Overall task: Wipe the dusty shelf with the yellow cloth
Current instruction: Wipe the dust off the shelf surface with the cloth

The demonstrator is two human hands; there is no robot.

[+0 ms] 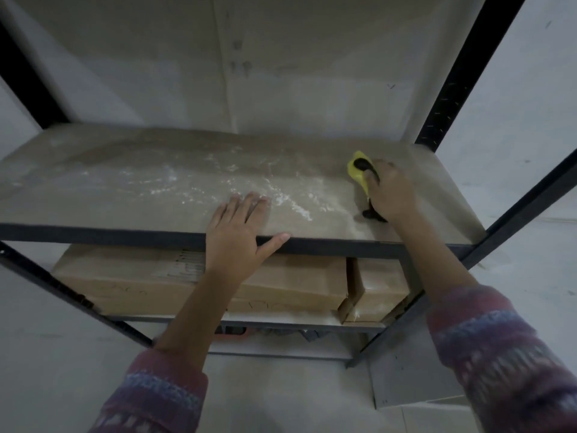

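While the left hand (240, 228), fingers flat, apparently braces on the front edge of the dusty shelf (109, 185), the right hand (392, 193) grips the yellow cloth (358, 176) toward its right end.

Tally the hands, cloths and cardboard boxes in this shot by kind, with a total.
Hands: 2, the left hand and the right hand
Cloths: 1, the yellow cloth in the right hand
Boxes: 2, the cardboard boxes under the dusty shelf
Total: 5
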